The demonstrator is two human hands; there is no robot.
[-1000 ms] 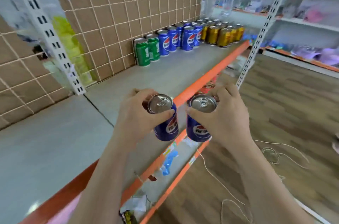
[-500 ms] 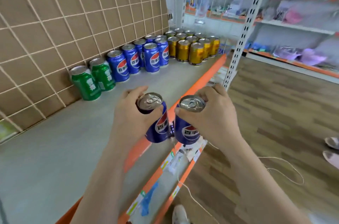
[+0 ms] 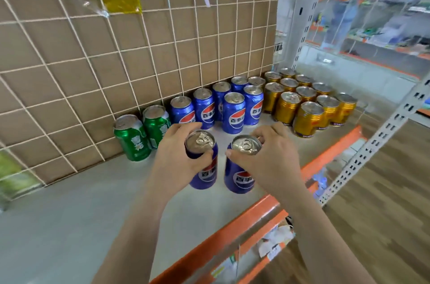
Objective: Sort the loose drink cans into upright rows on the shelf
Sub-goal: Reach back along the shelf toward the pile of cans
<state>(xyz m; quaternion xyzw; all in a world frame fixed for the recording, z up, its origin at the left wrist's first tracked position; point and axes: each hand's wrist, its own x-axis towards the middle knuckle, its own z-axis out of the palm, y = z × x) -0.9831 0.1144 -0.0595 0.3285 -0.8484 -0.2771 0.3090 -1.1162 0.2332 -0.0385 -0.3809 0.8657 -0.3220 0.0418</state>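
My left hand [image 3: 179,155] grips a blue cola can [image 3: 206,173] near its top, and my right hand [image 3: 272,158] grips a second blue cola can [image 3: 237,177] the same way. Both cans are upright, side by side over the grey shelf [image 3: 69,225], just in front of the standing cans. Whether their bases touch the shelf I cannot tell. Behind them stand several blue cans [image 3: 233,113] in rows, two green cans [image 3: 132,138] to their left by the back wall, and several gold cans [image 3: 307,118] to their right.
A wire grid over brown board [image 3: 116,55] backs the shelf. The shelf's orange front lip [image 3: 244,221] runs diagonally below my hands. A perforated white upright [image 3: 377,141] stands at the right end. Wooden floor lies to the right, with another shelving unit beyond.
Both hands have carried their blue cans forward from over the orange lip to above the shelf, close to the rows. The view has closed in on the standing cans.
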